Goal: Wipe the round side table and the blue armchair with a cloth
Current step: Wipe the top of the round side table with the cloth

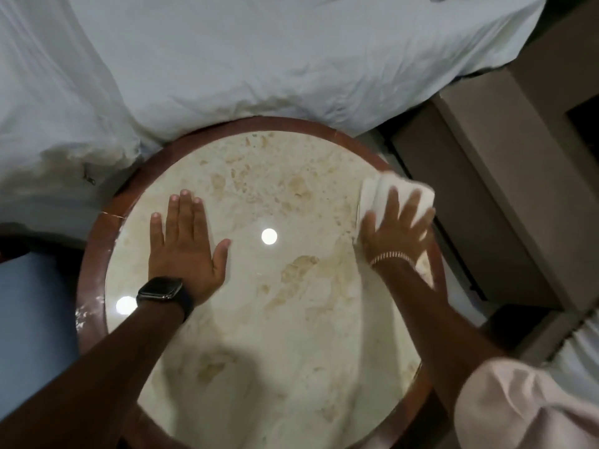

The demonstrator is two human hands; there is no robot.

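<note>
My flat left hand (185, 246) holds the table (259, 189); my flat right hand (397, 234) may push the cloth (377, 192) off the right edge.

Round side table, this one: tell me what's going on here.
A person is wiping the round, cream stone-topped side table with its reddish wooden rim. The right hand presses a folded white cloth at the top's right edge, fingers spread. The left hand lies flat on the left part of the top, holding nothing. The blue armchair at the left is untouched. White bedding lies against the table's far side.
</note>
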